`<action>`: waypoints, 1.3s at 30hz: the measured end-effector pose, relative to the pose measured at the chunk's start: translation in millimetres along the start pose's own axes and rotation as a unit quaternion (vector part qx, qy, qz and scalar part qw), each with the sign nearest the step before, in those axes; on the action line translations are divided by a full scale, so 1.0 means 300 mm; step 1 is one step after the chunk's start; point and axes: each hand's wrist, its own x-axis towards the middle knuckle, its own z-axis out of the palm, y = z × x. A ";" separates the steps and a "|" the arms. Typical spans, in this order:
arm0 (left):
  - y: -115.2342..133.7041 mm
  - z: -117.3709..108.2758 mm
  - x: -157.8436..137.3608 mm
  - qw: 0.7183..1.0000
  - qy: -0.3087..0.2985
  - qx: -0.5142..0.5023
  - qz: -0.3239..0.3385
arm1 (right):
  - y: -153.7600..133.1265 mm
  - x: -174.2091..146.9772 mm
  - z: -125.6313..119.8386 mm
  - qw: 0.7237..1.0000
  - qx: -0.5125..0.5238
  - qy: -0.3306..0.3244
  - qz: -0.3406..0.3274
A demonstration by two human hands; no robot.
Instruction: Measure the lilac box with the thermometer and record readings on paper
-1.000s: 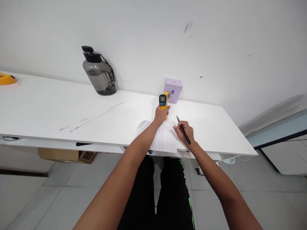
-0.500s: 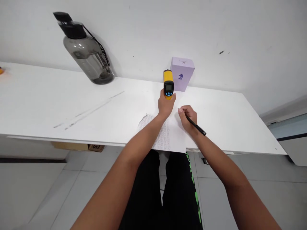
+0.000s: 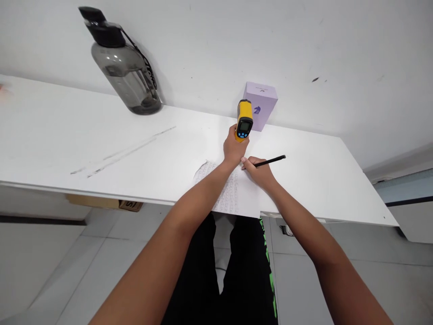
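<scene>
A: Head view: how is the left hand (image 3: 235,146) recorded?

B: Its fingers are wrapped around the grip of a yellow-and-black thermometer (image 3: 245,117). The thermometer is held above the surface (image 3: 314,176), its screen and blue buttons turned toward the camera.

A: And what lies beyond it?

B: A purple box (image 3: 265,104) is stood near the wall (image 3: 203,45) and is partly hidden by the thermometer. Whether the two are touching could not be determined.

A: The right hand (image 3: 260,171)?

B: A black pen (image 3: 271,161) is pinched in it, the far end pointed rightward. The hand is placed just beside the left wrist, over the paper (image 3: 249,195); contact of the tip is not resolved.

A: The paper's position?

B: It is laid at the surface's front edge, crossed by the left forearm, and partly covered with rows of writing.

A: Anything else?

B: A grey bottle (image 3: 123,74), partly filled, is seen well to the left.
</scene>
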 end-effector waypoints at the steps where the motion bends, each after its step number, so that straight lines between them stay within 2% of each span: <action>1: 0.004 -0.001 -0.001 1.000 0.001 0.002 -0.002 | 0.001 0.001 0.000 1.000 0.001 -0.004 0.002; 17: -0.018 0.006 0.014 0.999 -0.019 0.043 0.023 | -0.005 -0.004 0.009 0.998 -0.051 -0.014 -0.020; 25: -0.029 0.010 0.020 0.999 -0.021 0.021 0.021 | 0.001 -0.001 0.010 0.999 -0.031 -0.024 -0.008; 32: -0.041 0.019 0.026 1.000 -0.003 0.005 0.026 | 0.005 0.002 0.008 1.000 -0.004 0.017 -0.016; 39: -0.029 0.012 0.020 0.999 -0.012 0.018 0.026 | 0.011 0.006 0.012 0.999 -0.019 -0.003 -0.033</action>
